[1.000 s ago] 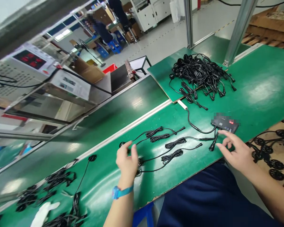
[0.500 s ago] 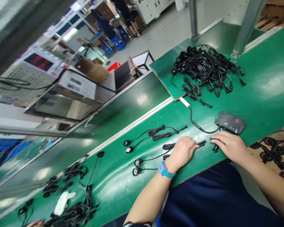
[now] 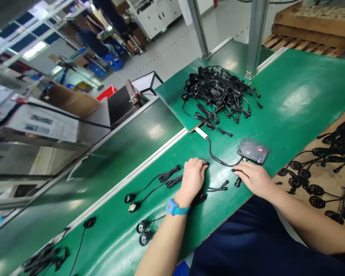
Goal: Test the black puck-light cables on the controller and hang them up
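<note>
My left hand (image 3: 193, 175), with a blue wristband (image 3: 175, 207), is closed at the end of the farther pair of coiled black cables (image 3: 167, 174); a black connector tip (image 3: 206, 164) shows at its fingers. My right hand (image 3: 255, 179) pinches a short black connector lead (image 3: 235, 170) beside a small black box (image 3: 253, 152). Another black connector (image 3: 238, 182) hangs just below those fingers. A nearer pair of cables ends in two plugs (image 3: 224, 186) lying between my hands. Round black heads (image 3: 143, 238) are on the cables' left ends; my left forearm partly hides the nearer pair.
A tangled heap of black cables (image 3: 218, 90) lies on a green board (image 3: 172, 94) at the back. A white connector piece (image 3: 201, 133) joins the box's cord. More cables lie on cardboard (image 3: 301, 191) at right. A metal post (image 3: 257, 38) rises behind the bench.
My left hand has left the nearer pair's plugs and moved to the far pair's end. My right hand keeps its pinch beside the box. The camera view has swung right.
</note>
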A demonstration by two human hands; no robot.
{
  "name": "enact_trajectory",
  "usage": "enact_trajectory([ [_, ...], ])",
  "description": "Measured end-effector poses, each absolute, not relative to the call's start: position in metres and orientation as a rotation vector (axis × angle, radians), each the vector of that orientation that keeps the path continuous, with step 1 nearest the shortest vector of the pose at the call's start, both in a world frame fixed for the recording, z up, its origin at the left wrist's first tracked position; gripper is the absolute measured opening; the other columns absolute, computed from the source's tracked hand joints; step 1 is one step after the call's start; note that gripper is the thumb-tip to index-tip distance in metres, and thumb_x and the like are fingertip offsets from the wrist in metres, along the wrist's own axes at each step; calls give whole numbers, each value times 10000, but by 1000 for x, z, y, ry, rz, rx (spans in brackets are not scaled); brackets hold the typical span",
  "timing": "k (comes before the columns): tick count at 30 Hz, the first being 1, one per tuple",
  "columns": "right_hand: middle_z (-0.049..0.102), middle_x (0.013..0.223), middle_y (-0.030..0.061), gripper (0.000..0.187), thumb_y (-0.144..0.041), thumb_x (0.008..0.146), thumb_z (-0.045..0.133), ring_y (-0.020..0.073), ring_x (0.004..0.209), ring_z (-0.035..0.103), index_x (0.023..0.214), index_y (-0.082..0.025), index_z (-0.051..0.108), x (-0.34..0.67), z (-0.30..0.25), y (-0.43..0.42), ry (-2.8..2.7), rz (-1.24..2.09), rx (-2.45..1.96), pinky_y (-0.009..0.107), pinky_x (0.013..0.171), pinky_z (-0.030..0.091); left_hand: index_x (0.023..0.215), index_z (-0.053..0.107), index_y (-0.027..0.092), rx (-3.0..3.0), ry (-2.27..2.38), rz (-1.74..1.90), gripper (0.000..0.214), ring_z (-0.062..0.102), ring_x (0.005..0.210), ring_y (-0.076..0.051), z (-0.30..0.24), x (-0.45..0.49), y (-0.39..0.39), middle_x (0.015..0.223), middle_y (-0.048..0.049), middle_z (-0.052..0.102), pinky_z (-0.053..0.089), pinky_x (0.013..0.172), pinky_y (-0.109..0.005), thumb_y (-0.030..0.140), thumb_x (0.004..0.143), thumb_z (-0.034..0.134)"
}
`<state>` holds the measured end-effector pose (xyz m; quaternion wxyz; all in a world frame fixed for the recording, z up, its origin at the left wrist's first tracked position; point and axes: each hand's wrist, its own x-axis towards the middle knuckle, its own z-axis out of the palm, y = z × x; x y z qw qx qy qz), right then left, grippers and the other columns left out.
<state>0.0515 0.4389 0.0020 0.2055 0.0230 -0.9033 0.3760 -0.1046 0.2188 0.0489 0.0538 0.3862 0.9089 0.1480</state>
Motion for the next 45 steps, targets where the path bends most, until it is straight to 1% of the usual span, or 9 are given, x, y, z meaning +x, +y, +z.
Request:
enact_trajectory([
  [6, 751, 1057, 62, 209, -273, 1032, 567, 174, 906, 719, 1159, -209, 721, 50, 3, 439, -2462, 1111, 59, 319, 834, 599, 1020, 611, 197, 1300, 2547, 784, 103, 582, 927, -227, 45, -71, 230, 962, -64, 668, 448, 857, -380, 246, 1031, 521],
  [15, 745, 1111, 70, 258, -214, 1022, 567, 187, 979, 715, 1240, -217, 705, 52, -3, 442, -2440, 1124, 152, 345, 902, 606, 1016, 629, 185, 1365, 2397, 739, 181, 600, 878, -218, 53, -54, 257, 928, -64, 694, 428, 843, -370, 246, 1057, 464],
  [19, 748, 1133, 63, 279, -211, 1020, 564, 188, 969, 722, 1260, -238, 705, 53, -8, 441, -2484, 1098, 190, 340, 885, 612, 981, 646, 187, 1346, 2383, 704, 241, 615, 847, -210, 54, -54, 256, 874, -53, 691, 432, 846, -370, 249, 1069, 431],
  [26, 762, 1103, 62, 261, -241, 1030, 546, 199, 966, 727, 1213, -230, 731, 51, -4, 445, -2521, 1147, 179, 355, 871, 609, 982, 631, 192, 1359, 2414, 953, 175, 599, 857, -213, 41, -50, 258, 891, -66, 679, 476, 826, -360, 258, 1049, 483],
  [31, 773, 1058, 61, 236, -274, 1027, 561, 190, 917, 733, 1154, -223, 753, 49, -2, 447, -2529, 1206, 154, 337, 836, 609, 980, 650, 189, 1381, 2417, 1061, 208, 600, 835, -212, 35, -48, 255, 872, -72, 685, 478, 808, -360, 299, 1050, 488],
  [34, 773, 1075, 61, 249, -256, 1030, 551, 188, 939, 732, 1178, -229, 748, 50, -1, 446, -2509, 1177, 176, 334, 849, 615, 962, 665, 193, 1208, 2314, 1092, 236, 621, 759, -178, 37, -49, 258, 817, -46, 692, 479, 757, -320, 301, 1051, 474],
  [38, 773, 1098, 48, 245, -203, 1013, 565, 188, 959, 740, 1167, -234, 754, 55, -2, 445, -2431, 1112, 225, 334, 888, 618, 1088, 642, 189, 900, 2096, 1206, 157, 620, 628, -135, 39, -51, 264, 684, 22, 653, 465, 659, -256, 249, 1000, 527],
  [40, 774, 1101, 36, 239, -198, 1003, 583, 191, 957, 745, 1159, -242, 759, 56, -7, 447, -2422, 1082, 233, 334, 908, 616, 1173, 608, 184, 799, 2012, 1273, 220, 615, 607, -130, 36, -53, 267, 673, 35, 648, 459, 627, -239, 254, 966, 585],
  [45, 773, 1100, 10, 214, -236, 996, 607, 192, 949, 749, 1152, -262, 751, 52, -17, 457, -2430, 977, 285, 333, 931, 599, 1209, 606, 189, 854, 2039, 1304, 252, 650, 656, -151, 26, -50, 269, 675, 21, 656, 483, 658, -252, 273, 971, 603],
])
